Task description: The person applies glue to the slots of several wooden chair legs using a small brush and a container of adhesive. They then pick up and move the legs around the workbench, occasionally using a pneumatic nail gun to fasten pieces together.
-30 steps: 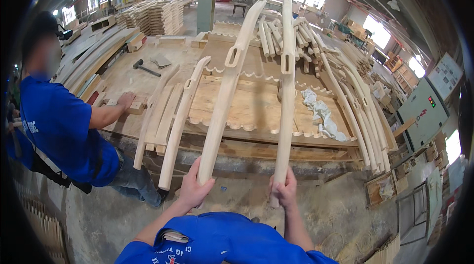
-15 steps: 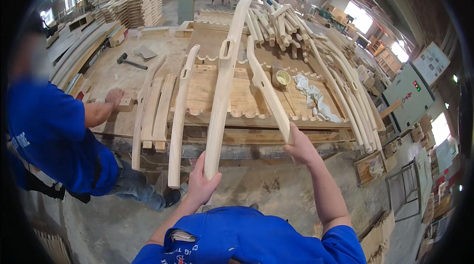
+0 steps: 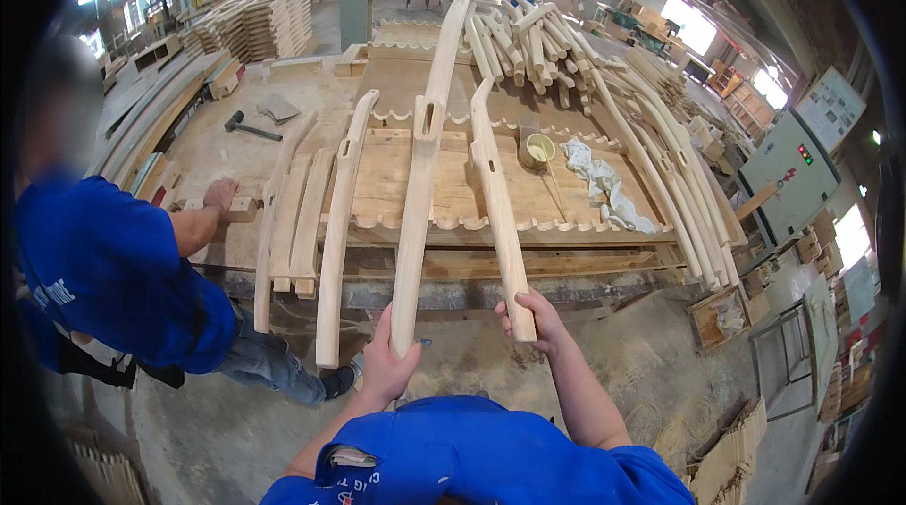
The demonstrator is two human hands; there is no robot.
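My left hand (image 3: 385,371) is closed round the near end of a long, pale, curved wooden post (image 3: 422,175), which has a slotted mortise partway up and stretches away across the bench. A shorter curved wooden post (image 3: 503,231), also slotted, is gripped at its near end by my right hand (image 3: 545,324), fingers wrapped under it. The two posts lie side by side, a gap between them, over the scalloped rack (image 3: 453,220). Left of them rests another curved post (image 3: 342,222), which neither hand touches.
At left a co-worker in blue has a hand (image 3: 222,195) on a wood block, near a black mallet (image 3: 251,126). A glue pot with a stick (image 3: 540,152) and white rag (image 3: 604,186) sit right of the posts. Behind is a pile of wooden parts (image 3: 538,47); curved pieces (image 3: 672,184) lie right.
My right hand has come nearer to me and leftward, drawing the shorter post's near end along, so it lies closer to parallel with the long post. My left hand keeps its hold.
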